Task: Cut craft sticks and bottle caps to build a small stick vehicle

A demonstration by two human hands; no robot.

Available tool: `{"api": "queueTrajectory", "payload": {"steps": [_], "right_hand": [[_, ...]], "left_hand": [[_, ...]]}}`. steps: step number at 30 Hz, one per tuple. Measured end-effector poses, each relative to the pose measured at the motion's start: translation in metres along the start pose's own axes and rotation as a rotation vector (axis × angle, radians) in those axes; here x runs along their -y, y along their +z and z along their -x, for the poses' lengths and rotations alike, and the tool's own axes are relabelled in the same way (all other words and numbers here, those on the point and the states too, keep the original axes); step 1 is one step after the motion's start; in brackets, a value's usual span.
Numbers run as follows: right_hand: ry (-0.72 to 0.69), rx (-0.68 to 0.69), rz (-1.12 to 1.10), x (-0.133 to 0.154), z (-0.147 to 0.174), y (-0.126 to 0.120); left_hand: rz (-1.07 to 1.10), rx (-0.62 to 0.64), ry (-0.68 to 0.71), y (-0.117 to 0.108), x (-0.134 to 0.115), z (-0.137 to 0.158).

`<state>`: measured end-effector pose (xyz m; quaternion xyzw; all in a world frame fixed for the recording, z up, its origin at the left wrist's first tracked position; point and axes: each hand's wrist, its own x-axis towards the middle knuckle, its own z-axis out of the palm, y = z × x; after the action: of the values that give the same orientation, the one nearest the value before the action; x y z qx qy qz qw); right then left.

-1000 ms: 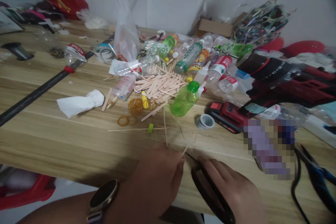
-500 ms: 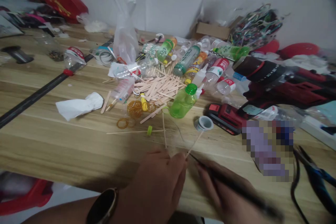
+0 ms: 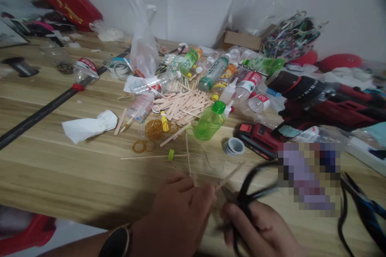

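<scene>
My left hand (image 3: 182, 213), a watch on its wrist, is closed near the front of the table around a thin wooden stick (image 3: 231, 174) whose end sticks out to the upper right. Close by on the right, my right hand (image 3: 261, 227) grips black-handled scissors (image 3: 230, 195), partly blurred, their blades beside that stick. Another thin stick (image 3: 188, 154) runs up from behind my left knuckles; whether it is held is hidden. A green cap (image 3: 171, 155) lies on a flat stick farther left. Past my hands stand a grey wire spool (image 3: 234, 146) and a cut green bottle (image 3: 210, 122).
Wooden sticks (image 3: 183, 104) are heaped mid-table among several plastic bottles (image 3: 214, 73). A power drill (image 3: 325, 96) lies at right, pliers (image 3: 362, 200) nearer. Rubber bands (image 3: 153, 129), a white tissue (image 3: 90, 125) and a black tube (image 3: 39, 114) are on the left.
My right hand has turned the scissors, so their loop handles now show and swing upward. Their blades are nearer the stick. My left hand keeps its hold, almost in place.
</scene>
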<state>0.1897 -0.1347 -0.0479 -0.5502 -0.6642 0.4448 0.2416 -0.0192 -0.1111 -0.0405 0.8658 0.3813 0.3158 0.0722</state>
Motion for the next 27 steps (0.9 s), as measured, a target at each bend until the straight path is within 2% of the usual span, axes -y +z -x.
{"api": "queueTrajectory", "payload": {"steps": [3, 5, 6, 8, 11, 12, 13, 14, 15, 17, 19, 21, 22, 24, 26, 27], "right_hand": [[-0.477, -0.276, 0.635, -0.02, 0.001, -0.008], [-0.561, -0.349, 0.83, -0.025, 0.002, -0.01], [-0.534, -0.341, 0.811, -0.025, 0.001, -0.01], [-0.361, -0.215, 0.543, -0.017, -0.002, -0.006], [0.196, 0.122, -0.162, -0.001, -0.008, 0.003], [0.366, 0.224, -0.361, 0.003, -0.009, 0.005], [0.472, 0.29, -0.5, 0.006, -0.009, 0.007], [0.506, 0.298, -0.561, 0.008, -0.008, 0.008], [0.471, 0.259, -0.545, 0.01, -0.007, 0.008], [0.322, 0.13, -0.4, 0.014, -0.004, 0.006], [0.262, 0.066, -0.314, 0.017, -0.002, 0.005], [0.324, 0.096, -0.375, 0.018, -0.001, 0.005], [0.369, 0.115, -0.423, 0.017, -0.001, 0.005], [0.428, 0.12, -0.476, 0.014, 0.0, 0.007], [0.438, 0.058, -0.442, 0.009, 0.002, 0.008], [0.409, 0.006, -0.378, 0.007, 0.003, 0.008]], "left_hand": [[0.211, 0.129, -0.242, -0.002, -0.008, 0.0], [0.236, 0.222, -0.33, -0.003, -0.012, -0.002], [0.192, 0.231, -0.324, -0.003, -0.012, -0.002], [-0.017, 0.162, -0.209, 0.0, -0.011, -0.003], [-0.307, 0.03, 0.056, 0.005, -0.005, -0.001], [-0.317, 0.019, 0.1, 0.006, -0.003, 0.0], [-0.276, 0.021, 0.104, 0.006, -0.001, 0.0], [-0.191, 0.029, 0.071, 0.004, -0.001, 0.0], [-0.071, 0.038, 0.006, 0.003, -0.001, 0.001], [0.239, 0.088, -0.186, -0.003, -0.004, 0.0], [0.572, 0.205, -0.396, -0.008, -0.007, -0.003], [0.907, 0.319, -0.548, -0.011, -0.006, -0.008], [1.058, 0.326, -0.601, -0.011, -0.005, -0.01], [1.27, 0.228, -0.653, -0.011, -0.002, -0.014], [1.296, 0.129, -0.672, -0.011, 0.0, -0.014], [1.259, 0.12, -0.675, -0.01, 0.001, -0.013]]}}
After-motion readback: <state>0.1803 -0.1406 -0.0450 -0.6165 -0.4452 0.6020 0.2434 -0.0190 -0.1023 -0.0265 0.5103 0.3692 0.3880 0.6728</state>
